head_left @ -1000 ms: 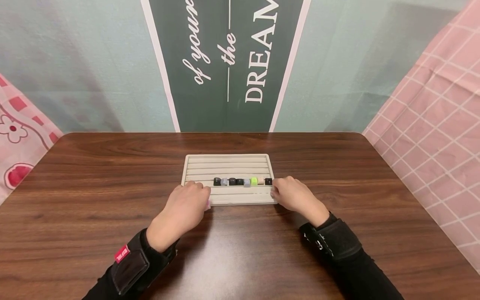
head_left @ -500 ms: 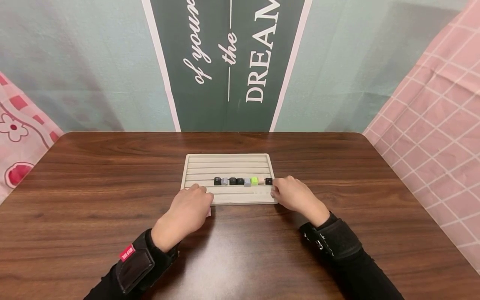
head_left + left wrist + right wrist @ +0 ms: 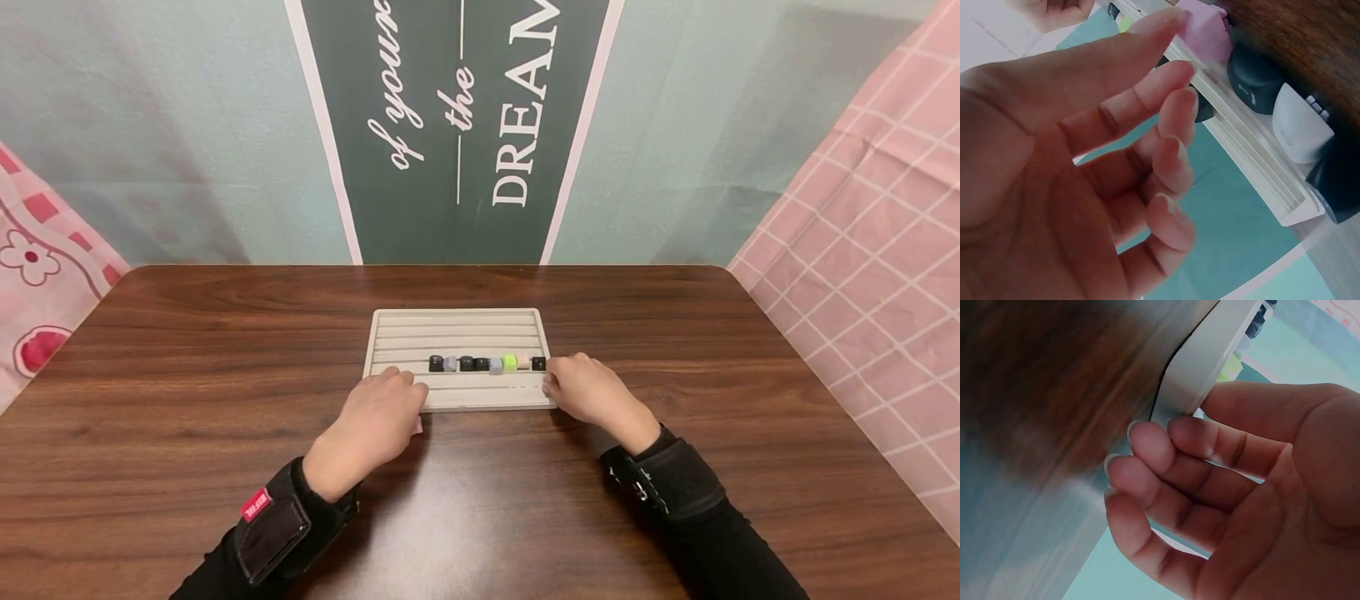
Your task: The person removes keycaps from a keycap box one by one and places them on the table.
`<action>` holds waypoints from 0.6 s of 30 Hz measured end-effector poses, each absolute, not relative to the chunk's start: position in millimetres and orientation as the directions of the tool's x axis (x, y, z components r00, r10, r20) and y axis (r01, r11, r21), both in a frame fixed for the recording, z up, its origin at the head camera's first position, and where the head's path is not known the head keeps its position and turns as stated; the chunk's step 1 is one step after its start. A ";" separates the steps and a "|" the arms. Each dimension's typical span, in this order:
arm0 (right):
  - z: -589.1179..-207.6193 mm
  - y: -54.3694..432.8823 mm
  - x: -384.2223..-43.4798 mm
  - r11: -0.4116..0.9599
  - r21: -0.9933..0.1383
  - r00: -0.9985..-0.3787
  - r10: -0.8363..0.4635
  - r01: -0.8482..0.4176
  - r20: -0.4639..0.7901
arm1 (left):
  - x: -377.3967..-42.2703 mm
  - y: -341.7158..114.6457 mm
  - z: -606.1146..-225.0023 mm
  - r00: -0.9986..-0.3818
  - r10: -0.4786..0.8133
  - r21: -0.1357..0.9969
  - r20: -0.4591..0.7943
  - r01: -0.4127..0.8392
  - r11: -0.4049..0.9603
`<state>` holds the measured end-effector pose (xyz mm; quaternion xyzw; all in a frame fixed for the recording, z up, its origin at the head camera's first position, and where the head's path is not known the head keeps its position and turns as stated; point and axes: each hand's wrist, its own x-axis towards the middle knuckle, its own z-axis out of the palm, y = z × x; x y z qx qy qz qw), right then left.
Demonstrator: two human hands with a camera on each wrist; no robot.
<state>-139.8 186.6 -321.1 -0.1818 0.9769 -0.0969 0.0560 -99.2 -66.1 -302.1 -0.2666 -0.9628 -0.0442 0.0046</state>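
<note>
An off-white ridged tray [image 3: 459, 320] lies flat on the wooden table. Across it runs a row of keycaps: black [image 3: 437, 363], grey, bright green [image 3: 510, 362], cream and black again. My right hand [image 3: 588, 392] grips the tray's right front corner, thumb on top and curled index finger against its side. At the front left of the tray is my left hand [image 3: 378, 412], with thumb and index fingertips at a pink keycap [image 3: 1205, 31]. Beside the pink one, along the tray's front edge, stand a dark keycap [image 3: 1257, 81], a white keycap [image 3: 1300, 125] and another dark one, hidden under my hand in the head view.
The brown table [image 3: 480, 517] stretches to both sides and in front of the tray. Behind it hangs a pale teal cloth [image 3: 637, 167] with lettering on a dark green band. Pink patterned cloths flank the table left and right.
Over the first half second my left hand shifted slightly right and toward me, and the pink keycap moved toward me from the tray's front edge. My right hand stayed at the corner.
</note>
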 end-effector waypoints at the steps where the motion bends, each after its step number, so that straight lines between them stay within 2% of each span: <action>1: -321.3 186.8 -139.8 0.915 -0.209 -0.927 -0.367 -0.346 -0.074 | -99.3 -66.0 -302.2 -0.854 0.518 0.088 0.041 0.520 0.850; 7: -321.4 186.6 -139.8 0.914 -0.207 -0.926 -0.369 -0.348 -0.074 | -99.8 -63.4 -302.4 -0.827 0.560 0.131 0.050 0.562 0.817; 18: -322.8 186.8 -140.8 0.914 -0.207 -0.926 -0.370 -0.348 -0.076 | -100.6 -64.5 -305.9 -0.824 0.564 0.159 0.054 0.565 0.810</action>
